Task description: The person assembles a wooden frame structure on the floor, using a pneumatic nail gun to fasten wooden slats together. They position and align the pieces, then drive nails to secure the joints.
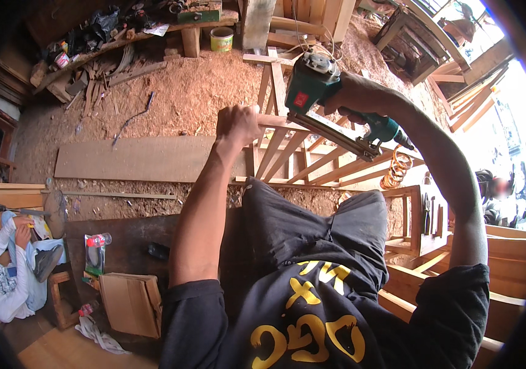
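My right hand is wrapped round the handle of a dark green pneumatic nail gun. Its long magazine slants down to the right, just above a wooden frame with several thin slats fanning out. At the left end of that frame, my left hand is closed on a wooden rail. The nail gun's nose is partly hidden, so whether it touches the rail I cannot tell. An orange coiled air hose hangs by the rear of the nail gun.
A long flat board lies on the sawdust-covered floor to the left. Beyond it stand a small bucket and a cluttered low bench. Another person sits at the far left near a cardboard box. Wooden furniture frames stand at right.
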Tool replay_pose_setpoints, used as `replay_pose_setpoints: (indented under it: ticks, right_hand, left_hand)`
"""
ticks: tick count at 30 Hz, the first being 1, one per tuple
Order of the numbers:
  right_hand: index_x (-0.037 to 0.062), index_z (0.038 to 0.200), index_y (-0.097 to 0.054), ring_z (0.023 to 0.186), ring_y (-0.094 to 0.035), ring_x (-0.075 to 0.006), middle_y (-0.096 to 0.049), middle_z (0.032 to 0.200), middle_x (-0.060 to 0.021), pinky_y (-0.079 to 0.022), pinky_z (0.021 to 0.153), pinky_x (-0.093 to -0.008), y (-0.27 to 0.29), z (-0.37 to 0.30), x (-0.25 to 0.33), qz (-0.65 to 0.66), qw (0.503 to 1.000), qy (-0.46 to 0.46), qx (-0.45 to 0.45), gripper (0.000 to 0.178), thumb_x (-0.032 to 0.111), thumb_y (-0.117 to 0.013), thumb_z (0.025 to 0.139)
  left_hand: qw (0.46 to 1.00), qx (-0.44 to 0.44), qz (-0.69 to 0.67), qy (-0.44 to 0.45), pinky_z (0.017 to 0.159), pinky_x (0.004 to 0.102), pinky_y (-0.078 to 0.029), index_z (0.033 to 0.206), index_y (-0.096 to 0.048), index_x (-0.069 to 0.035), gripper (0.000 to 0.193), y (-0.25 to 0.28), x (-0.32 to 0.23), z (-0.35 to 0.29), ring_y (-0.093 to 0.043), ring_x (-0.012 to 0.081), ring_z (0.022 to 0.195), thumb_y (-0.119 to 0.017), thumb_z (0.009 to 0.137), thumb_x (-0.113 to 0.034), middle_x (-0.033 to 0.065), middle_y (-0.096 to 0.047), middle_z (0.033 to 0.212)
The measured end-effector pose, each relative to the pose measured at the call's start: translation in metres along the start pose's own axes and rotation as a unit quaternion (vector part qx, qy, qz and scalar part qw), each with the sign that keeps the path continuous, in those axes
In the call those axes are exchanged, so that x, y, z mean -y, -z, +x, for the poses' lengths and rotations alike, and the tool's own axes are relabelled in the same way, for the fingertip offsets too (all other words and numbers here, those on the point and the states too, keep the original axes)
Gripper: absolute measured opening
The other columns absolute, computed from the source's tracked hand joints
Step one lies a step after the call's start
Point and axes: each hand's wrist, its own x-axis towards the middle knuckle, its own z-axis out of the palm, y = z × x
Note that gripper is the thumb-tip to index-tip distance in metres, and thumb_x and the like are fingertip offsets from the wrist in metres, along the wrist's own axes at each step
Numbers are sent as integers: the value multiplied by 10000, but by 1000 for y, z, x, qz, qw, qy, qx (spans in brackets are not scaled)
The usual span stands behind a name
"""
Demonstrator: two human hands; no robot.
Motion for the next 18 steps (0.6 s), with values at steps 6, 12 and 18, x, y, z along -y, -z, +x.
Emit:
replay_pose_setpoints:
  ticks: [6, 12, 18]
  right_hand:
    - [-6, 736, -658, 395, -536, -129, -550, 530, -40, -425, 368, -296, 3, 0, -4, -10, 999, 19, -23, 194, 177, -713, 769]
    - [-12, 755, -654, 385, -527, -129, -544, 534, -35, -413, 358, -286, 4, 0, 4, -19, 999, 29, -10, 176, 156, -707, 769]
    - [-10, 842, -651, 397, -522, -121, -541, 562, -33, -406, 351, -275, -6, -3, 19, -41, 999, 16, 12, 188, 149, -709, 762]
  left_hand:
    - [999, -42, 17, -16, 505, 354, -519, 758, -645, -31, 111, 5, -3, -5, -642, 235, 587, -550, 718, -71, 156, -667, 687]
    - [1000, -24, -7, -15, 510, 334, -537, 759, -641, -24, 86, 6, -4, -4, -626, 227, 576, -571, 731, -65, 147, -656, 686]
    - [999, -42, -15, -9, 576, 398, -559, 792, -646, 16, 144, -3, 1, -1, -689, 312, 657, -548, 759, -84, 230, -680, 731]
